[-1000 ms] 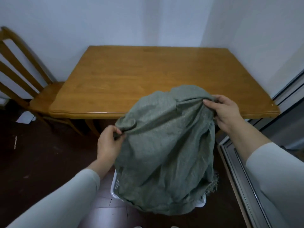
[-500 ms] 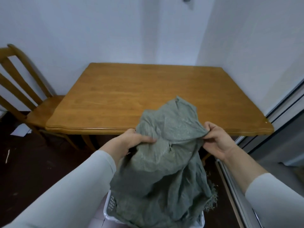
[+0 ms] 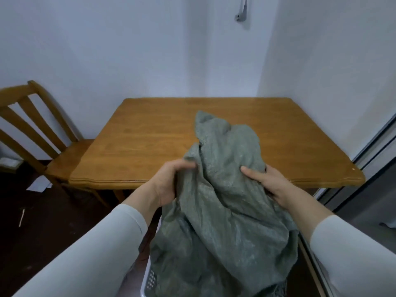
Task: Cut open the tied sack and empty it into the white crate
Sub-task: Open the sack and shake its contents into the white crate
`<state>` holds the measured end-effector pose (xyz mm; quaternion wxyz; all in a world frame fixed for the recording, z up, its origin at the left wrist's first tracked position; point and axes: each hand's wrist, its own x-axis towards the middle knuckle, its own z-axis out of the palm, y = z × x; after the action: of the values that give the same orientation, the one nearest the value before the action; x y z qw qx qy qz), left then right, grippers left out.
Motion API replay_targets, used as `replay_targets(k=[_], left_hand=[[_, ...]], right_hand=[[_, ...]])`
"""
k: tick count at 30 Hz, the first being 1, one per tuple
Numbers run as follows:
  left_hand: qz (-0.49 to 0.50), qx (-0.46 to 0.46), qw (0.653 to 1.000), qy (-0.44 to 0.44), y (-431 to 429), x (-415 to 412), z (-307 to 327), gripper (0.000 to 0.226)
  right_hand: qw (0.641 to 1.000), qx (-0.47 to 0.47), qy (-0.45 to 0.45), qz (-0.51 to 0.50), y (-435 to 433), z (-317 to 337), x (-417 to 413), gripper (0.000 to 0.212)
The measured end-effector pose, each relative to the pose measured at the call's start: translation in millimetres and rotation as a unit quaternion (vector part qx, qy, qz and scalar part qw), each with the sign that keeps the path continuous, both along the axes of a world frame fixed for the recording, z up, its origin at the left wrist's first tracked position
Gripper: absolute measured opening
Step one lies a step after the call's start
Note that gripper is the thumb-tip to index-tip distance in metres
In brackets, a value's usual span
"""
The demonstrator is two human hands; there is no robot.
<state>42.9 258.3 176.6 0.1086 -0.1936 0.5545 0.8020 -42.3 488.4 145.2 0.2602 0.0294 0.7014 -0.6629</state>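
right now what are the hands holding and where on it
Both hold the green sack by its bunched upper part: the left hand grips the left side, the right hand the right. Its lower end hangs over the white crate.

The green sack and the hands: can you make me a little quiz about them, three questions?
1. True or false: both hands grip the crumpled grey-green woven sack.
2. Where does the sack's lower end hang? A) on the wooden chair B) over the white perforated plastic crate C) flat on the wooden table
3. Fill in: the sack's top corner shows in front of the brown wooden ____.

Key
1. True: the left hand and the right hand pinch it from either side.
2. B
3. table
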Motion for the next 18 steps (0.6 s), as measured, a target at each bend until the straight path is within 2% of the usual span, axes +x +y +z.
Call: replay_targets(k=[2, 3, 7, 9, 10, 11, 12, 13, 16, 18], left_hand=[[0.04, 0.088, 0.995, -0.019, -10.8, -0.6, -2.7, 0.051], [0.063, 0.103, 0.992, -0.022, -15.5, 0.1, -4.0, 0.054], [0.042, 0.034, 0.997, -0.046, -8.1, 9.1, -0.7, 0.03], [0.008, 0.003, 0.998, -0.07, 1.8, 10.0, 4.3, 0.027], [-0.007, -0.008, 0.997, -0.076, 5.7, 8.9, 8.3, 0.029], [-0.011, -0.026, 0.997, -0.078, 7.4, 7.5, 12.2, 0.031], [-0.002, -0.043, 0.996, -0.073, 7.4, 5.5, 15.6, 0.031], [0.017, -0.059, 0.996, -0.066, 5.9, 3.9, 19.5, 0.029], [0.098, -0.113, 0.987, -0.054, -13.0, 2.3, 32.8, 0.032], [0.157, -0.165, 0.973, -0.041, -33.4, 2.7, 38.4, 0.035]], right_hand=[[0.999, -0.007, 0.022, -0.037, -9.0, 10.3, -2.8, 0.052], [0.998, -0.019, 0.031, -0.051, -10.3, 17.5, -6.3, 0.051], [0.991, -0.12, 0.031, -0.049, -8.5, 47.7, -13.2, 0.059], [0.981, -0.187, 0.013, -0.052, -8.0, 59.4, -10.6, 0.032], [0.973, -0.226, 0.003, -0.055, -6.5, 62.4, -10.1, 0.03], [0.967, -0.247, -0.01, -0.059, -3.8, 62.4, -11.2, 0.045], [0.969, -0.239, -0.03, -0.059, -2.6, 64.0, -10.2, 0.052], [0.975, -0.208, -0.036, -0.063, 0.2, 63.2, -11.4, 0.049], [0.994, -0.073, -0.035, -0.071, 19.6, 71.5, -16.7, 0.035], [0.993, -0.007, -0.026, -0.114, 46.9, 76.6, -30.1, 0.02]])
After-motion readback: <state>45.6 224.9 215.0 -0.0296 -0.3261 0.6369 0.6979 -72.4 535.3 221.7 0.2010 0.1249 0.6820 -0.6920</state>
